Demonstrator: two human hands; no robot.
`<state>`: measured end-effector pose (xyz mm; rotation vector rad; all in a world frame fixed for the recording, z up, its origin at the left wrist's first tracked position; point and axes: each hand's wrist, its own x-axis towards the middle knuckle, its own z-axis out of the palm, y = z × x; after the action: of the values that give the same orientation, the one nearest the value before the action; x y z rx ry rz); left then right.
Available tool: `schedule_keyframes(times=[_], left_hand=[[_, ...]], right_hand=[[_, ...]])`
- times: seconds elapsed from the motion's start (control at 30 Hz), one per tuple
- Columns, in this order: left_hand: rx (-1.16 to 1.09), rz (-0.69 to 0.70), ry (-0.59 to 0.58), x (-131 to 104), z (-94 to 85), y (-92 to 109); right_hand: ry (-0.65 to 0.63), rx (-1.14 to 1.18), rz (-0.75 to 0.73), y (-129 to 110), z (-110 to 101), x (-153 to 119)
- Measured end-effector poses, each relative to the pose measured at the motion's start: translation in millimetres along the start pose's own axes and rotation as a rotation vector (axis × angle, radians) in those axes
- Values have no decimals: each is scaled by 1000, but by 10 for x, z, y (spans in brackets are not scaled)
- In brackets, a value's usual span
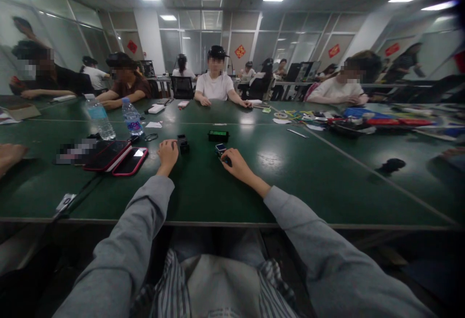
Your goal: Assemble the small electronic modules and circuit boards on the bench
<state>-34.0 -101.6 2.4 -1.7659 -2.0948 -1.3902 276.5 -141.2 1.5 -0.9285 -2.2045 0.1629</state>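
Observation:
On the green table, my left hand (168, 154) rests with bent fingers beside a small black device (183, 143), at its left side. Whether the fingertips touch the device is hard to tell. My right hand (234, 163) has its fingers closed round a small dark object with a bluish screen (220, 148); the fingers cover part of it. Just beyond, between the two hands, lies a black box with a green top (218, 136).
Two plastic bottles (100, 117) and phones in a red case (131, 162) are at the left. Cables and tools (301, 117) lie at the right, with a small black object (394, 165) nearer. Several people sit around the table (327, 192).

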Motion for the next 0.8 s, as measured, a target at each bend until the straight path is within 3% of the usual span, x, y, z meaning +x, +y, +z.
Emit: schedule_keyframes(times=[0.17, 0.33, 0.6, 0.8], left_hand=[[-35, 42, -55, 20, 131, -70], [-70, 153, -142, -4, 196, -99], [-28, 207, -181, -16, 223, -122], [-16, 207, -191, 2, 245, -145]], right_hand=[[157, 208, 227, 243, 78, 44], [186, 179, 329, 462, 85, 56], [118, 50, 274, 406, 108, 18], [161, 117, 369, 545, 114, 53]])
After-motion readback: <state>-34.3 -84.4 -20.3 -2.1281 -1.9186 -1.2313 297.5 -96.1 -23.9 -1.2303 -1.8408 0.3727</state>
